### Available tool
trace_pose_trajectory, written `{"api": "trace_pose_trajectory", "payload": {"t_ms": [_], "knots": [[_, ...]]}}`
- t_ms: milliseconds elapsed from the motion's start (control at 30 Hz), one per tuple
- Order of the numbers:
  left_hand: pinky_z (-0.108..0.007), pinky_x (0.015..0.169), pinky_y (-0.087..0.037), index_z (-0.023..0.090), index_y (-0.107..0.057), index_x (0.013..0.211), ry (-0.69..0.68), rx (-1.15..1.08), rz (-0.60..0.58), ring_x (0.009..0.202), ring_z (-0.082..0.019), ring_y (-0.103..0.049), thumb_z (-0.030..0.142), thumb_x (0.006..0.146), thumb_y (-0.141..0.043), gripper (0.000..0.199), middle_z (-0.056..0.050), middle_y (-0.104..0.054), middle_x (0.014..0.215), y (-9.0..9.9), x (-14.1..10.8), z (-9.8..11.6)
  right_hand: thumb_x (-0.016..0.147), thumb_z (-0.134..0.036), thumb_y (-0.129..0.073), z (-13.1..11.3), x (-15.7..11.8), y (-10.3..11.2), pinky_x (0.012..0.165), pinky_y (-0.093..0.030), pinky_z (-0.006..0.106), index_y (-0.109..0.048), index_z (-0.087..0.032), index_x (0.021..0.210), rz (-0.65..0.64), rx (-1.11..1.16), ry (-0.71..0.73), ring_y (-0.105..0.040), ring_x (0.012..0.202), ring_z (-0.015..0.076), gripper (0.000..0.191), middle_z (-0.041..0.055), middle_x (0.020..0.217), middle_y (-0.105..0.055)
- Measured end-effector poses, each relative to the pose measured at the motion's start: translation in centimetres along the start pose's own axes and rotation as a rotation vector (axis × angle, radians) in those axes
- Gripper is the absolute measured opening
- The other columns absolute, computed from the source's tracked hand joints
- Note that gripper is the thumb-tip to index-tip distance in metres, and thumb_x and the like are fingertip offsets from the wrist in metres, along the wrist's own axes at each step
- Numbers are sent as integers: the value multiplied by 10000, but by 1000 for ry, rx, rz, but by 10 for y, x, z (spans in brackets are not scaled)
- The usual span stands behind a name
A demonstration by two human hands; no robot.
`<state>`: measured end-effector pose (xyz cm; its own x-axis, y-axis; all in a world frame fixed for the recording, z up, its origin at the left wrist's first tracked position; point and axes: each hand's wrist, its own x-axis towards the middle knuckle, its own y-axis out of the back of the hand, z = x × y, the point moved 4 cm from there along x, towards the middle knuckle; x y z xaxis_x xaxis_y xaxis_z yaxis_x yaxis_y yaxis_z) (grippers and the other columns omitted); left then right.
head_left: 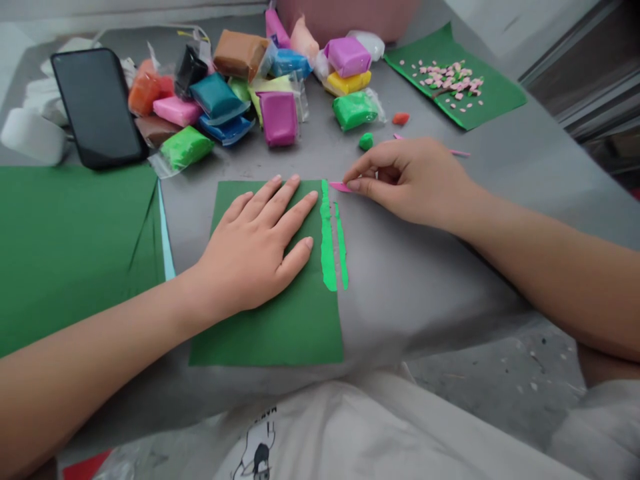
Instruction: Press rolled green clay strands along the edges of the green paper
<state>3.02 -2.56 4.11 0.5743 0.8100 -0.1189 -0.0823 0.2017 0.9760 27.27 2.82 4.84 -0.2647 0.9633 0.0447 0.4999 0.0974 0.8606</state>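
My left hand (255,250) lies flat with fingers spread on a dark green sheet of paper (270,340), pressing it to the table. A bright green flattened clay strip (328,253) runs along the sheet's upper right edge. Just beside it, a thinner green clay strip (342,250) lies on the bare table. With fingertips pinched, my right hand (415,183) holds a small pink modelling tool (339,187), its flat tip near the top of the strips. Behind that hand, parts of thin pink sticks (460,153) show.
Several bagged clay blocks (220,100) lie across the back. A green clay lump (366,141) and an orange lump (401,119) are closer. A phone (100,107) and green sheets (75,247) sit left. At back right is a green card with a pink blossom tree (493,110).
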Motion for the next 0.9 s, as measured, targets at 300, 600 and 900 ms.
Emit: {"api": "trace_pose_trajectory", "payload": {"t_ms": [300,600,900], "knots": [[-671,1510,-244,233,-389,1904,23,17,-28,1895,-400,-205,495,1214,-395,738,-109,-223,2017,0,0,2,1028,-285,-785,-5,3,0,854,-569,399,-934,-282,1051,-62,87,27,-724,877,240,150,43,903,-829],[-675,1503,-260,241,-404,1898,0,-7,-1,1891,-400,-223,496,1215,-397,729,-110,-246,2011,-1,-1,-1,1027,-417,-789,2,-6,2,878,-601,446,-952,-360,1090,-122,89,198,-731,904,277,184,56,1028,-869],[-684,1499,-273,234,-413,1895,-13,-17,11,1886,-412,-240,492,1213,-388,730,-116,-264,2008,0,-1,0,1037,-359,-814,-6,-14,2,903,-587,430,-942,-353,1056,-193,140,238,-738,886,265,129,48,981,-823]]}}
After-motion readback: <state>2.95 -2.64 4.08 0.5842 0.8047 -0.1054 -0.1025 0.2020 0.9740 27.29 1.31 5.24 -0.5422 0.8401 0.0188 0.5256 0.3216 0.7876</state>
